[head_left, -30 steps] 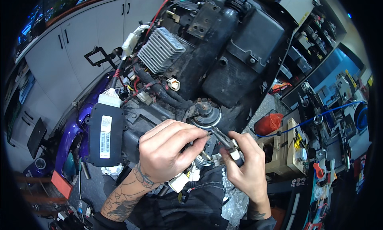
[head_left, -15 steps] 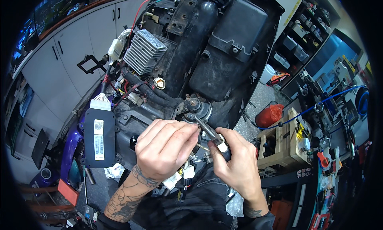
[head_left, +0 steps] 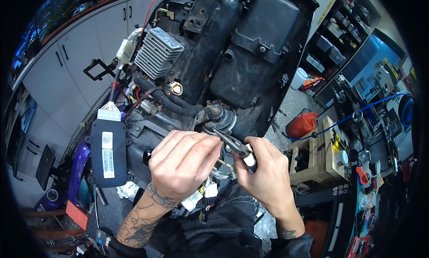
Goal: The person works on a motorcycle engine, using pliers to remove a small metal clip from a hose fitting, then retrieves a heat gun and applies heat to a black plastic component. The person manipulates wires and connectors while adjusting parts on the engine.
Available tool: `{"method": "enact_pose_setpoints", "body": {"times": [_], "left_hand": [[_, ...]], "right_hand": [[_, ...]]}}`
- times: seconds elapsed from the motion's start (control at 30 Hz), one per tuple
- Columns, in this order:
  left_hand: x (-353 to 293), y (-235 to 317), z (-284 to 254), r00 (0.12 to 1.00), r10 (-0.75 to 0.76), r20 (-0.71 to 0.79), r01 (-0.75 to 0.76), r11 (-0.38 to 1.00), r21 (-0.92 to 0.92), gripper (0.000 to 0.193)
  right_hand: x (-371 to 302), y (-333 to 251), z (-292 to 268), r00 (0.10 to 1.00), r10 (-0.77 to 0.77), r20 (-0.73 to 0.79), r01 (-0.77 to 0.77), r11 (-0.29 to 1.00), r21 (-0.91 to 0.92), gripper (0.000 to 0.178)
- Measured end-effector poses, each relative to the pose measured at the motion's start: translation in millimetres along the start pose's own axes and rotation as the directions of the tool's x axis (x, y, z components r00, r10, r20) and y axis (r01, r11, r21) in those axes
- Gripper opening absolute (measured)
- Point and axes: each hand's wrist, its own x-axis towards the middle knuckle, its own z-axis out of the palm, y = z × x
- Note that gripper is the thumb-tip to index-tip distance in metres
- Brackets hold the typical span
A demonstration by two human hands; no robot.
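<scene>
My right hand is closed around the handles of long-nose pliers. The metal jaws reach left and away from me, ending just beyond the fingertips of my left hand. That hand is pinched shut, its back toward me, and whatever it holds is hidden behind the fingers. Between the hands hang wires with a small metal end, and white plug connectors dangle below. Right behind the pliers' tip sits a round black-and-metal part on the dark vehicle body.
A finned metal box and a black control box with a wiring plug lie to the left. A large black plastic cover fills the far middle. At right stand a wooden crate and a red bag.
The pliers have turned slightly flatter, and their tip has shifted a little left. My left hand keeps its pinch in nearly the same place. The whole view has shifted slightly.
</scene>
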Motion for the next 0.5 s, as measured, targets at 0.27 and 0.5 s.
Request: {"method": "enact_pose_setpoints", "body": {"times": [0.27,0.5], "left_hand": [[0,0,-2,1.000,-0.012,0.028,0.012,1.000,0.000,0.022],[-9,87,-59,0.901,-0.333,0.277,0.426,0.796,-0.429,0.044]], "right_hand": [[10,23,20,0.998,-0.038,0.041,0.033,0.992,0.125,0.022],[14,25,8,0.988,0.099,0.119,-0.134,0.929,0.345,0.020]]}}
